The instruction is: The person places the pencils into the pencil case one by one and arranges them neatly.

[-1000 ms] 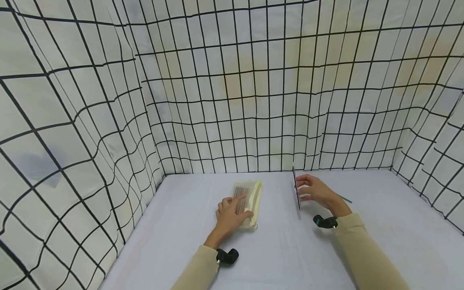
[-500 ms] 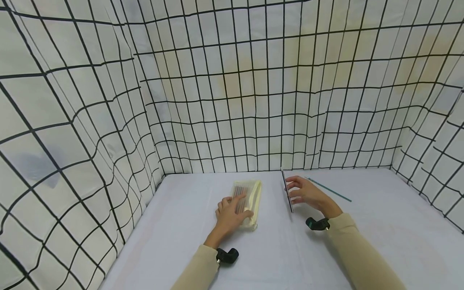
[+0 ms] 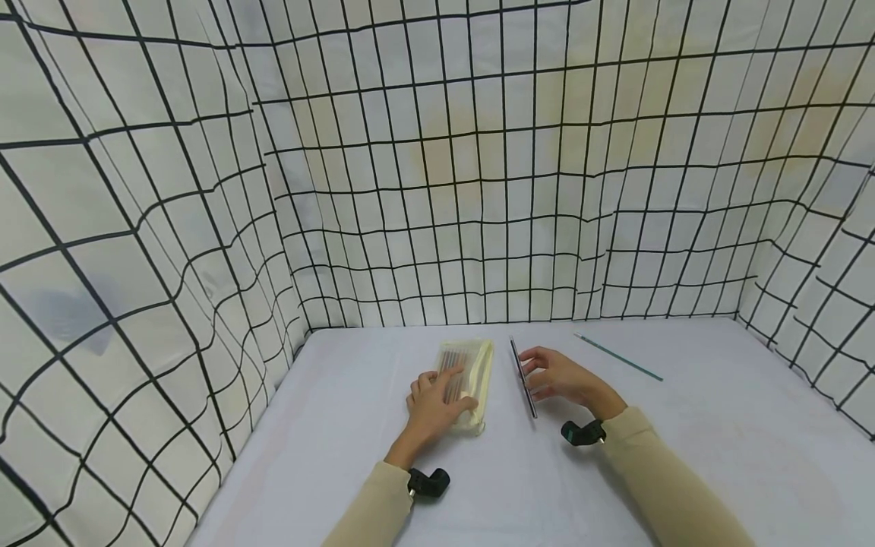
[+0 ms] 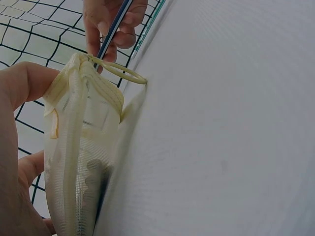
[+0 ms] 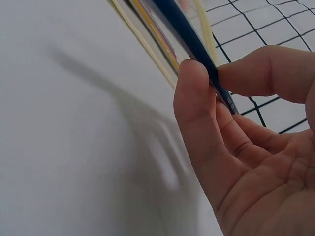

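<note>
My left hand (image 3: 432, 404) holds a pale yellow mesh zip pouch (image 3: 486, 374) on the table, its fingers and thumb spread across it. Slim pencil-like sticks show through the mesh. Seen from the left wrist, the pouch (image 4: 81, 142) stands on edge with a cord loop at its end, the thumb on its upper corner. To the right of the pouch, my right hand (image 3: 567, 380) pinches a dark blue pencil (image 3: 517, 358) between thumb and fingers. Small print marks this pencil (image 5: 183, 29) near one end in the right wrist view. The pencil is apart from the pouch in the head view.
A teal pencil (image 3: 619, 357) lies slantwise on the white-covered table (image 3: 724, 456), behind and right of my right hand. White walls with black netting (image 3: 437, 228) rise at the back and both sides. A black camera is strapped to each wrist.
My right hand has carried the blue pencil leftward and slightly nearer, closer to the pouch. The teal pencil has come into full view. My left hand and the pouch have stayed put.
</note>
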The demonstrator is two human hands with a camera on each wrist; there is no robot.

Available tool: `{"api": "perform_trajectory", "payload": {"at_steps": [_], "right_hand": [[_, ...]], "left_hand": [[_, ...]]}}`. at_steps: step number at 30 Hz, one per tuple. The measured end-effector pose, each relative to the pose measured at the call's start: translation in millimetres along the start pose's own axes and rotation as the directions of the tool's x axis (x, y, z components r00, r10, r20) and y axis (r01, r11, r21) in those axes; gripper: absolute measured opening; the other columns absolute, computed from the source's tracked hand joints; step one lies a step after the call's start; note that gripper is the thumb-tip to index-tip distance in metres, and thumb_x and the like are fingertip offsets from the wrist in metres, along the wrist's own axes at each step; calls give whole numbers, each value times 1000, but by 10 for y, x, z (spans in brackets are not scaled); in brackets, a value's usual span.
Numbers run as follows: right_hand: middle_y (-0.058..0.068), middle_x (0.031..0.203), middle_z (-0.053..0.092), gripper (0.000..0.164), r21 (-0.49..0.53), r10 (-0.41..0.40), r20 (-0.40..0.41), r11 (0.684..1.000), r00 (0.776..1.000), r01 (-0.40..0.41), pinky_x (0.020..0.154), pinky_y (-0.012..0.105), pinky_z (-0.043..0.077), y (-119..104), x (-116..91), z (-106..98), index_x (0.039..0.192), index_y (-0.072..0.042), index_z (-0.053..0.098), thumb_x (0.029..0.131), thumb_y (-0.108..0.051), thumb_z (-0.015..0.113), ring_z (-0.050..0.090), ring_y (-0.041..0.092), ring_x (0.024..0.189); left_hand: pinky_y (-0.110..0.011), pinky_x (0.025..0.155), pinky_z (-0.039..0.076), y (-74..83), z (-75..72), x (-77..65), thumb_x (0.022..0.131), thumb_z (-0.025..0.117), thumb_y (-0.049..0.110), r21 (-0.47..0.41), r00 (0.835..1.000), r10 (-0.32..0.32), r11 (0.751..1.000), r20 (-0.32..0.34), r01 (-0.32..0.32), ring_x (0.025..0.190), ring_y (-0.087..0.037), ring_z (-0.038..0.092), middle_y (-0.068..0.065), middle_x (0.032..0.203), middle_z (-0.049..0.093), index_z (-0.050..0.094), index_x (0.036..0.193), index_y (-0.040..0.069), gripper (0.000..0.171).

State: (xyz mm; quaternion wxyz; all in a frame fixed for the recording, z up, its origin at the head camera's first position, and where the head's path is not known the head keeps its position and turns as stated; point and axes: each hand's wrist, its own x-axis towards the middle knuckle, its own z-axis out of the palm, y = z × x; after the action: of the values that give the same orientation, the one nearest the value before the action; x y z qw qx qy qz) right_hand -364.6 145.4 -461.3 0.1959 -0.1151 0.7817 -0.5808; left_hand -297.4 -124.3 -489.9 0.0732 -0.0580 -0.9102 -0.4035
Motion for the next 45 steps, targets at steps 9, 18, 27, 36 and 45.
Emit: {"api": "perform_trajectory", "payload": {"at_steps": [9,18,27,36,45], "right_hand": [[13,111,59,58,3,18,21,1000,1000,-18,73,33,59,4,-19,174,140,5,47,84,2,63,61,19,86],[14,112,60,58,24,52,-6,998,999,-52,73,32,59,-53,-42,345,141,5,47,85,4,63,60,18,85],[15,114,59,61,59,41,-50,998,998,-38,71,30,58,-93,81,556,141,4,47,83,5,64,62,17,84],[18,122,60,59,62,62,-124,997,990,-55,72,31,58,-174,216,728,142,2,47,88,-3,69,65,21,87],[18,119,61,60,72,81,-188,995,979,-69,69,30,58,-197,287,859,140,4,48,84,1,70,65,21,84]], "left_hand": [[-62,105,25,6,20,3,79,73,48,4,1000,7,1000,-1,-7,130,-39,33,-26,143,41,57,145,25,72],[-62,104,25,20,26,10,78,73,49,26,1000,15,1000,3,-15,129,-38,34,-26,141,43,57,145,25,72],[-64,105,24,27,-25,-12,80,72,46,11,1000,14,1000,-10,-13,131,-40,33,-27,142,41,56,145,24,70],[-64,106,23,11,-28,0,81,72,47,10,1000,-1,1000,-3,1,133,-39,32,-27,144,40,56,146,24,70],[-62,104,25,-16,2,28,80,72,48,19,1000,10,1000,2,-10,130,-38,33,-25,143,41,55,146,27,71]]}}
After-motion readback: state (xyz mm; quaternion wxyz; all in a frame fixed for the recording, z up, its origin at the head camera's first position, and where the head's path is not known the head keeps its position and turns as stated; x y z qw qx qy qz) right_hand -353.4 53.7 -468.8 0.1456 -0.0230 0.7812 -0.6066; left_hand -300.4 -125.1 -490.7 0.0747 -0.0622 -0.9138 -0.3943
